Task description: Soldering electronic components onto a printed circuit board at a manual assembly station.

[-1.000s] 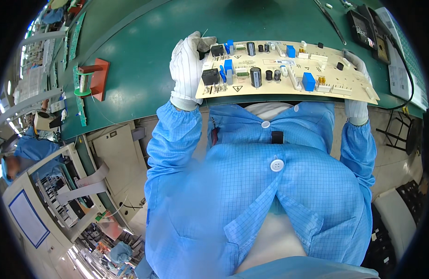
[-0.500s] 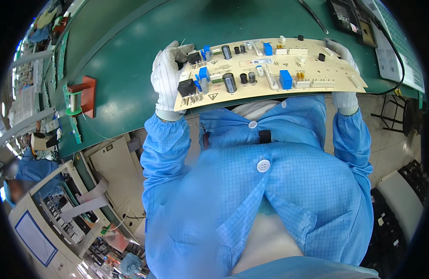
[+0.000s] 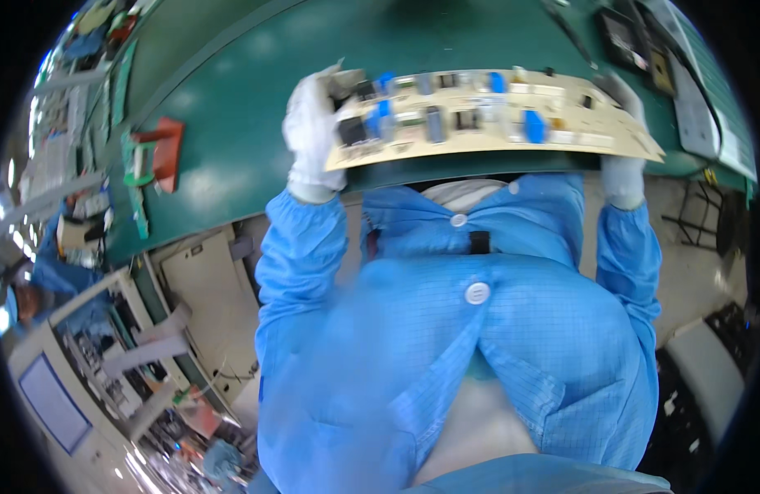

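A long cream circuit board (image 3: 470, 146) is held up over the near edge of the green bench, its component side facing me. It carries two rows of blue blocks, dark cylinders and white connectors, all smeared by motion. My left hand (image 3: 312, 123), in a white striped glove, is closed on the board's left end. At the right end my right hand (image 3: 624, 123), gloved as well, grips the board; part of it is hidden behind the board.
On the green bench (image 3: 240, 123) a solder-wire spool (image 3: 138, 162) with a red stand (image 3: 167, 155) is at left. Tweezers (image 3: 571, 34), a black tray (image 3: 623, 39) and a white keyboard-like panel (image 3: 699, 107) with a cable lie far right. A stool (image 3: 699, 216) stands below right.
The board and both hands have shifted slightly to the right in the picture. The board looks tilted more edge-on and is blurred now.
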Demonstrator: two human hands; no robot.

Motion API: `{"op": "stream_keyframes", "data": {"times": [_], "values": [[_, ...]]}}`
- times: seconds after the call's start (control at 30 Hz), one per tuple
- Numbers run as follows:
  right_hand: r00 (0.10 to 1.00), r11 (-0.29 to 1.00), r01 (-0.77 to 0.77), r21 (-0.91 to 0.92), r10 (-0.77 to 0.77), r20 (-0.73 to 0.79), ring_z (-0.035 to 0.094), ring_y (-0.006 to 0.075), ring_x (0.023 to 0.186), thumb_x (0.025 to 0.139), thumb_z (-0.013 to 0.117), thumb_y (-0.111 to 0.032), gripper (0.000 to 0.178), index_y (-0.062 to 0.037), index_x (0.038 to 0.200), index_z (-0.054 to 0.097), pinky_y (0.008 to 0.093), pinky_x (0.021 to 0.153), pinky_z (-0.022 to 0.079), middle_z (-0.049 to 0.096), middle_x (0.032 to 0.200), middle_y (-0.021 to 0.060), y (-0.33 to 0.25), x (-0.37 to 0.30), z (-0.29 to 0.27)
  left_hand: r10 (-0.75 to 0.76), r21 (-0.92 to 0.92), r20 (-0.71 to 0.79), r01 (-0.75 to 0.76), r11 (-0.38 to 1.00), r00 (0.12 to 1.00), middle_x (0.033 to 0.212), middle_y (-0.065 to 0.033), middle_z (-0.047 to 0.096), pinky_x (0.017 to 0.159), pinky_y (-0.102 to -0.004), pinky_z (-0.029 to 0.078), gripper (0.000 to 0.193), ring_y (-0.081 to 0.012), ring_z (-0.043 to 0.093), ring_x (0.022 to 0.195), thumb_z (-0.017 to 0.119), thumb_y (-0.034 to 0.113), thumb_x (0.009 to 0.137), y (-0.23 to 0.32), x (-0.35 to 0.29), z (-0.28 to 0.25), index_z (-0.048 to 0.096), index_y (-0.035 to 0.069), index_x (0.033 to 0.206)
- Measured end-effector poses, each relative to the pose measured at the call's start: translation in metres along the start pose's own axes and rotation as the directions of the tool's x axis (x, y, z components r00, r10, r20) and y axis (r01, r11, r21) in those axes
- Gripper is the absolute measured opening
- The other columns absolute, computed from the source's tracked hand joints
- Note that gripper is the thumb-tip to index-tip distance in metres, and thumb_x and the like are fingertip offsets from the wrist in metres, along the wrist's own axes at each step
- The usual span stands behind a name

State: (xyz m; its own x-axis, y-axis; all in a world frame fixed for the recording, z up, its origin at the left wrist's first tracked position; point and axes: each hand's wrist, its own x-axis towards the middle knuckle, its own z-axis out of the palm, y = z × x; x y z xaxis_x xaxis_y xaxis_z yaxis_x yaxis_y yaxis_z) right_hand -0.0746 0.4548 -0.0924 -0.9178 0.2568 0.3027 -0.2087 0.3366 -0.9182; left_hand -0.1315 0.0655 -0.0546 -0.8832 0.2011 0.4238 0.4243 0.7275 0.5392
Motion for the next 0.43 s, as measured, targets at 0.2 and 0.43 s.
{"op": "stream_keyframes", "data": {"times": [0.2,0.43], "values": [[0.985,0.968,-0.163,0.192,0.171,-0.021,0.053,0.0264,0.127,0.103,0.049,-0.028,0.053,0.0050,0.143,0.042,0.0381,0.111,0.043,0.052,0.140,0.0190,0.029,0.007,-0.008,-0.332,-0.258,-0.020,0.316,0.913,0.943,0.095,-0.0109,0.070,0.079,-0.0391,0.053,0.023,-0.0294,0.066,0.085,0.072,0.018,0.082,0.027,-0.005,-0.004,0.062,0.008,0.100],[0.999,0.994,-0.022,0.110,0.026,-0.035,0.055,0.0286,0.127,0.101,0.055,-0.024,0.051,0.0053,0.141,0.041,0.0400,0.109,0.046,0.053,0.139,0.0233,0.043,0.014,-0.022,-0.199,-0.319,-0.049,0.174,0.932,0.979,0.091,-0.0078,0.067,0.076,-0.0386,0.053,0.027,-0.0270,0.067,0.084,0.073,0.014,0.083,0.033,-0.002,-0.008,0.057,0.009,0.104]]}}
